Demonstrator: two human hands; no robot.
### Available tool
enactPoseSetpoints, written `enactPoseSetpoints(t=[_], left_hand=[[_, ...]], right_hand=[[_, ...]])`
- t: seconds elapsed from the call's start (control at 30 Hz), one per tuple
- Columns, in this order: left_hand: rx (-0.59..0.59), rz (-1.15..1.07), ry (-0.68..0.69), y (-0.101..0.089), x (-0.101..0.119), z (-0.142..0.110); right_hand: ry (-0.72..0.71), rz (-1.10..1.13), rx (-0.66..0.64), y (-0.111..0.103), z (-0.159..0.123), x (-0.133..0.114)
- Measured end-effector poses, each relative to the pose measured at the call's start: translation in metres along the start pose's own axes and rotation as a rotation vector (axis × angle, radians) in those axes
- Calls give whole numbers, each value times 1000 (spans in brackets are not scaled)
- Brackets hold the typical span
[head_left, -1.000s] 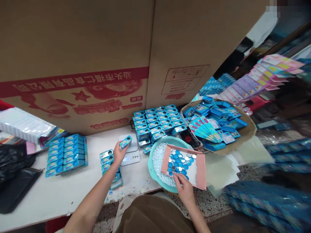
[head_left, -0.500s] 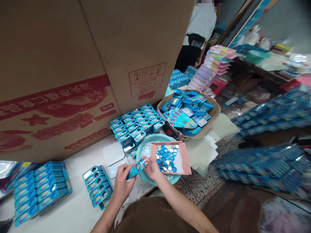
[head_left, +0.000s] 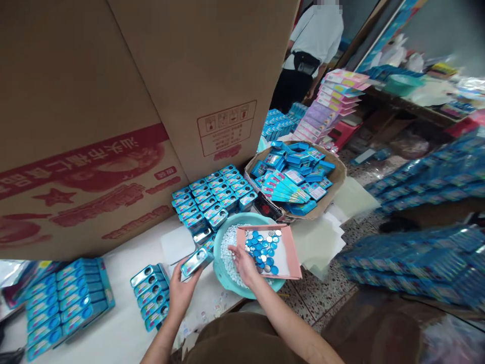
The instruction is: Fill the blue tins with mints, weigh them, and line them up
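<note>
Left hand point(head_left: 180, 292) grips a blue box point(head_left: 196, 262) by its sides, thumb one side, fingers the other, round spot facing up, just left of the bowl point(head_left: 217, 273). Right hand point(head_left: 245, 268) is part open, palm tipped up, fingers over the white pellets point(head_left: 226, 242); can't tell if any are in it. Pink tray point(head_left: 291, 253) with the discs point(head_left: 267, 250) sits across the bowl's right side, right beside that hand. More boxes: a block point(head_left: 212, 194) behind the bowl, a short row point(head_left: 149, 296) to my left on the surface point(head_left: 125, 336). Handling notes, my judgement: light grip on the box, walls probably dent; keep it upright and close to the rim so strays land in the bowl. Small pinch of pellets, fingers cupped. Keep right wrist off the tray edge, a nudge could tip the discs.
</note>
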State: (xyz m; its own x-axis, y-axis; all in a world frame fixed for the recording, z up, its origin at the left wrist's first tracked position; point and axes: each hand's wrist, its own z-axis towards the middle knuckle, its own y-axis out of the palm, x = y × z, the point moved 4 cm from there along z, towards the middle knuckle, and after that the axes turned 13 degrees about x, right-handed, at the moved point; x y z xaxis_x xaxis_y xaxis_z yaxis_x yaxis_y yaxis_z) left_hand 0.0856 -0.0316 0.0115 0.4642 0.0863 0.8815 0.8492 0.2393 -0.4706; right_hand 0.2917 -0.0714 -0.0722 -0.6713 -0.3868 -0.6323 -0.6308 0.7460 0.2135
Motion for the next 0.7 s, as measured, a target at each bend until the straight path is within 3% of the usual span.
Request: enactPoseSetpoints(t=[0.1, 0.23, 0.43, 0.6, 0.7], left_hand=[[129, 32, -160, -18, -29, 26], [248, 214, -155, -36, -59, 73], [142, 370, -80, -27, -89, 122], [-17, 378, -69, -11, -105, 130], [-58, 376, 30, -12, -107, 127]], right_hand=[[-221, -222, -54, 4, -9, -11], [-328, -342, -54, 5, -14, -13], [-390, -410, 3, -19, -12, -9], [-407, -469, 68, -43, -14, -7], [-401, -484, 95, -50, -14, -4]])
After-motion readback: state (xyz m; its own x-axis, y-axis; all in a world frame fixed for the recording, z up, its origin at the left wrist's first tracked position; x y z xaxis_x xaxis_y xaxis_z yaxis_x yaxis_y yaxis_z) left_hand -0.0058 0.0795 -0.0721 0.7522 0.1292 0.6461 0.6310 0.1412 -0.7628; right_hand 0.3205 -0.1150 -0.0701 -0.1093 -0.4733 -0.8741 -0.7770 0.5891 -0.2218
